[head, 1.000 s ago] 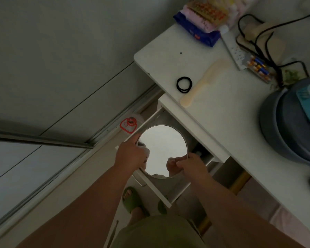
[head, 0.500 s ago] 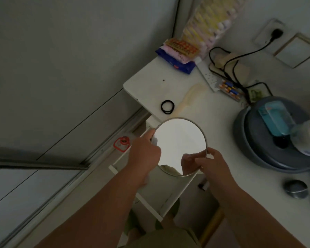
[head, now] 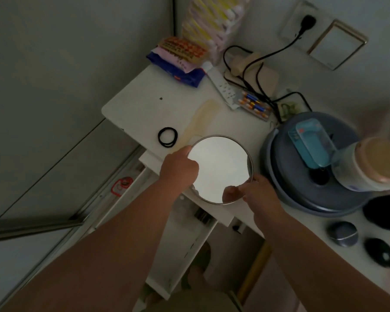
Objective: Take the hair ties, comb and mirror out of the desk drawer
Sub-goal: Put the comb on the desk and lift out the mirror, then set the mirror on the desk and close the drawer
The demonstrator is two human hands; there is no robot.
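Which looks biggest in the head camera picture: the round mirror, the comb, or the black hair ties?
1. Mirror, biggest, though it is held up nearer the camera, so it looks extra large.
2. Comb, partly hidden behind the mirror.
3. Hair ties, smallest.

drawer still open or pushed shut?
Open. The desk drawer juts out from under the desk top, its white interior visible below the round mirror, which both hands hold over the desk edge.

Round mirror [head: 221,167] above desk edge; black hair ties [head: 167,137] beside cream comb [head: 202,119].
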